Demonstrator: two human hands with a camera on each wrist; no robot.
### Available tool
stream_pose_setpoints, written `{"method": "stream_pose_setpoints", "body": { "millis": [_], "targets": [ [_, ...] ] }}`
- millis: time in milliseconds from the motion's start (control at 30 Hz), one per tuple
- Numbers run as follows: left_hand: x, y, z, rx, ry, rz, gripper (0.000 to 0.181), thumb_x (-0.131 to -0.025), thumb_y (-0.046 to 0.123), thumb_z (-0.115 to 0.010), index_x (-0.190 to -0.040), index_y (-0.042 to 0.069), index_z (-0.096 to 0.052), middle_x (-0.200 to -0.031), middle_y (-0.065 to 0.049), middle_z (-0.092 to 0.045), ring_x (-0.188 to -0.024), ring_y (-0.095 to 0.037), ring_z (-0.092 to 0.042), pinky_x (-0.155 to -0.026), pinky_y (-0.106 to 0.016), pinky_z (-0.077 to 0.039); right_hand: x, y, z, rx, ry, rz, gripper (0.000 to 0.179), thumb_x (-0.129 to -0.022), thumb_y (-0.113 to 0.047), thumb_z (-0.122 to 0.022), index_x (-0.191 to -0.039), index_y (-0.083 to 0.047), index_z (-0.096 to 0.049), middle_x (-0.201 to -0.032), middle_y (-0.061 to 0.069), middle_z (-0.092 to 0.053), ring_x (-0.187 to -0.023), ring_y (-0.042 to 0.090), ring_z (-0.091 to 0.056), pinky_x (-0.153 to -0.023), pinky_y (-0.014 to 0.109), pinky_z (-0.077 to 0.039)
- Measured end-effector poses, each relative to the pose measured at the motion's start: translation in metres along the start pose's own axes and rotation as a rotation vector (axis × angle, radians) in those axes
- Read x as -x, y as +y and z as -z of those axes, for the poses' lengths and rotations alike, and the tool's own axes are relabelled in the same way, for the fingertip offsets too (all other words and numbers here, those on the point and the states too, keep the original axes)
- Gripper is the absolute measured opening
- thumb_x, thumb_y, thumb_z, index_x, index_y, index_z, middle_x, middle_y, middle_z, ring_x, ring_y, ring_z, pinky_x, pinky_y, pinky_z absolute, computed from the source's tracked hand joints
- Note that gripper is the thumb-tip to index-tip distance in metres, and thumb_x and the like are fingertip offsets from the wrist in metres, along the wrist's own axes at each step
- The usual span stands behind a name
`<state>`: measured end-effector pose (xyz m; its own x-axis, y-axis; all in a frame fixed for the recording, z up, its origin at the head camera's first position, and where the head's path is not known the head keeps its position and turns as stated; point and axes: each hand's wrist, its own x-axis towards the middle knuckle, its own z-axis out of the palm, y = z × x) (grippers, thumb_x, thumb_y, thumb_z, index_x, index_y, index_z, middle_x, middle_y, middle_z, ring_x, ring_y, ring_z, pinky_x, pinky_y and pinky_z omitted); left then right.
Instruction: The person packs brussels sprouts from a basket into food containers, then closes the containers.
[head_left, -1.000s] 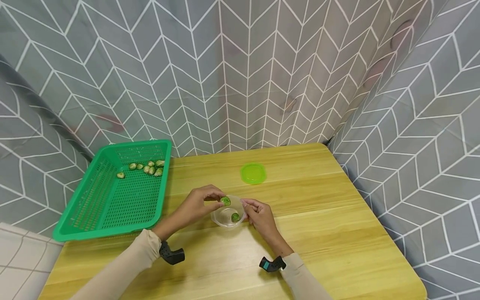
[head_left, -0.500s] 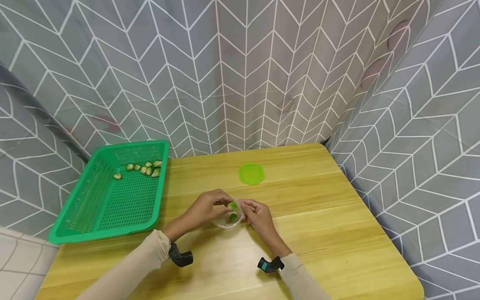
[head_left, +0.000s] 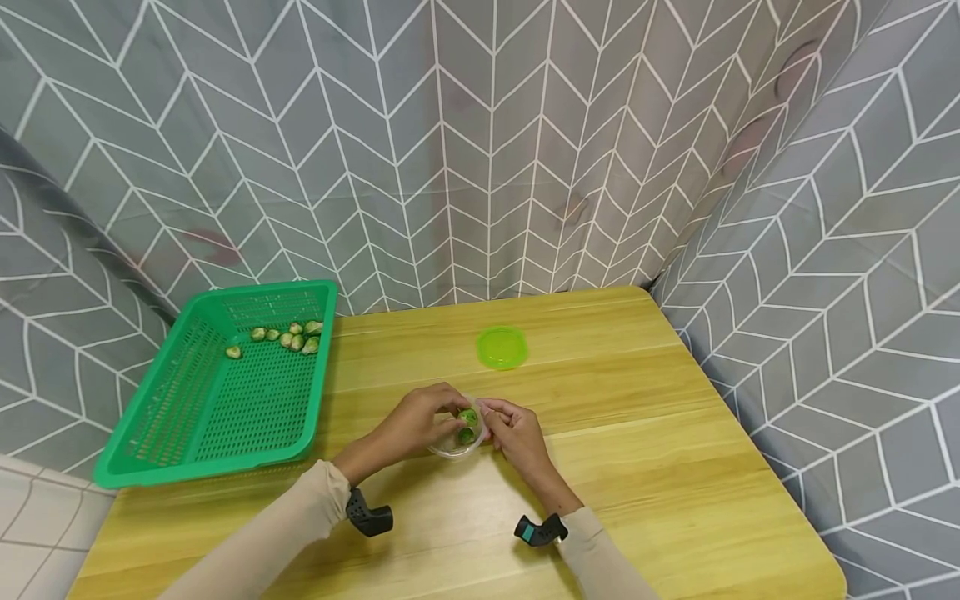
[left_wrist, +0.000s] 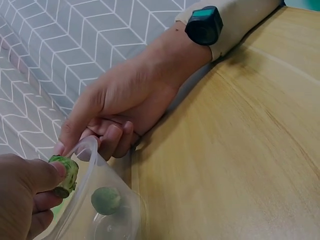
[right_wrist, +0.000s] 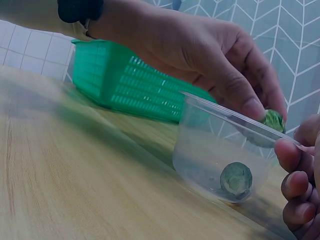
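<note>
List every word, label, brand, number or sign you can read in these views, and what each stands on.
None: no word, label, brand, number or sign can be read in any view.
The clear container, green lid and green basket show no lettering.
The teal patch on the right wrist's black device shows nothing legible.

At the head view's lower centre, the left hand [head_left: 422,423] pinches from the left; close beside it, the right hand [head_left: 519,430] curls its fingers [right_wrist: 296,184].
</note>
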<state>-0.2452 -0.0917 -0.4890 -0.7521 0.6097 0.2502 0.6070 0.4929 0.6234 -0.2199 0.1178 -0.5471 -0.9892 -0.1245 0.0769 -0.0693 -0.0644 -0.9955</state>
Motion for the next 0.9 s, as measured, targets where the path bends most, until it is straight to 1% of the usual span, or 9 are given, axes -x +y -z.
{"method": "stream_pose_setpoints", "body": {
  "millis": [100, 167, 267, 433, 600, 767, 867, 900],
  "targets": [
    [-0.0007, -0.0003, -0.0013, -0.019, -0.016, -0.012, 0.021, -0.089, 0.012, -0.078, -0.110, 0.009, -0.074, -0.105, 0.000, -0.070, -0.089, -0.013, -0.068, -0.081, -0.039, -0.061, 0.0004, 0.0000, 0.0002, -0.002, -0.002, 0.005, 0.025, -0.101, -0.016, -0.063, -0.117, 0.002, -0.071, -0.067, 0.007, -0.067, -0.049, 0.010, -0.047, -0.042, 0.017, -0.038],
    [-0.0013, -0.0008, -0.0021, -0.033, -0.027, -0.014, 0.021, -0.090, 0.012, -0.078, -0.110, 0.009, -0.074, -0.104, -0.001, -0.070, -0.089, -0.014, -0.068, -0.080, -0.040, -0.061, 0.0005, 0.0000, 0.0002, -0.007, -0.002, 0.004, 0.025, -0.101, -0.015, -0.063, -0.117, 0.002, -0.071, -0.067, 0.007, -0.067, -0.049, 0.010, -0.046, -0.042, 0.016, -0.037],
    [-0.0020, -0.0014, -0.0034, -0.063, -0.036, -0.017, 0.021, -0.090, 0.013, -0.078, -0.110, 0.009, -0.074, -0.104, -0.001, -0.070, -0.089, -0.012, -0.068, -0.079, -0.037, -0.061, 0.0000, -0.0003, 0.0000, -0.016, -0.001, 0.001, 0.026, -0.101, -0.016, -0.064, -0.117, 0.003, -0.071, -0.068, 0.008, -0.067, -0.049, 0.010, -0.046, -0.042, 0.016, -0.037],
    [-0.0025, 0.0002, -0.0055, -0.114, -0.035, -0.042, 0.023, -0.088, 0.012, -0.080, -0.110, 0.008, -0.074, -0.104, -0.002, -0.069, -0.088, -0.011, -0.068, -0.077, -0.032, -0.060, -0.0003, -0.0013, -0.0006, -0.027, 0.004, -0.002, 0.024, -0.101, -0.017, -0.065, -0.115, 0.000, -0.073, -0.068, 0.010, -0.066, -0.048, 0.008, -0.046, -0.042, 0.016, -0.036],
    [-0.0023, 0.0023, -0.0058, -0.137, -0.044, -0.042, 0.024, -0.088, 0.012, -0.080, -0.111, 0.008, -0.074, -0.105, -0.003, -0.069, -0.089, -0.012, -0.068, -0.078, -0.030, -0.059, -0.0004, -0.0022, -0.0009, -0.027, 0.004, -0.002, 0.024, -0.101, -0.016, -0.064, -0.115, 0.001, -0.073, -0.069, 0.011, -0.066, -0.048, 0.007, -0.046, -0.042, 0.016, -0.037],
    [-0.0025, 0.0021, -0.0055, -0.161, -0.062, -0.020, 0.023, -0.089, 0.016, -0.079, -0.111, 0.011, -0.074, -0.105, 0.002, -0.068, -0.091, -0.009, -0.067, -0.080, -0.028, -0.059, -0.0005, -0.0025, -0.0002, -0.028, -0.009, -0.016, 0.025, -0.102, -0.014, -0.062, -0.119, 0.002, -0.071, -0.070, 0.012, -0.066, -0.048, 0.007, -0.046, -0.042, 0.017, -0.036],
    [-0.0025, 0.0016, -0.0057, -0.172, -0.061, -0.024, 0.023, -0.090, 0.017, -0.079, -0.111, 0.012, -0.073, -0.106, 0.003, -0.068, -0.093, -0.008, -0.067, -0.082, -0.028, -0.059, -0.0007, -0.0030, 0.0011, -0.039, -0.019, -0.035, 0.025, -0.102, -0.012, -0.061, -0.120, 0.003, -0.070, -0.071, 0.013, -0.067, -0.049, 0.008, -0.046, -0.042, 0.018, -0.037],
    [-0.0025, 0.0014, -0.0058, -0.177, -0.059, -0.026, 0.023, -0.090, 0.017, -0.079, -0.111, 0.012, -0.073, -0.107, 0.004, -0.068, -0.093, -0.008, -0.067, -0.083, -0.028, -0.059, 0.0003, -0.0073, 0.0008, -0.040, -0.023, -0.039, 0.025, -0.102, -0.010, -0.061, -0.120, 0.003, -0.070, -0.072, 0.014, -0.067, -0.049, 0.008, -0.047, -0.043, 0.018, -0.038]
  ]
}}
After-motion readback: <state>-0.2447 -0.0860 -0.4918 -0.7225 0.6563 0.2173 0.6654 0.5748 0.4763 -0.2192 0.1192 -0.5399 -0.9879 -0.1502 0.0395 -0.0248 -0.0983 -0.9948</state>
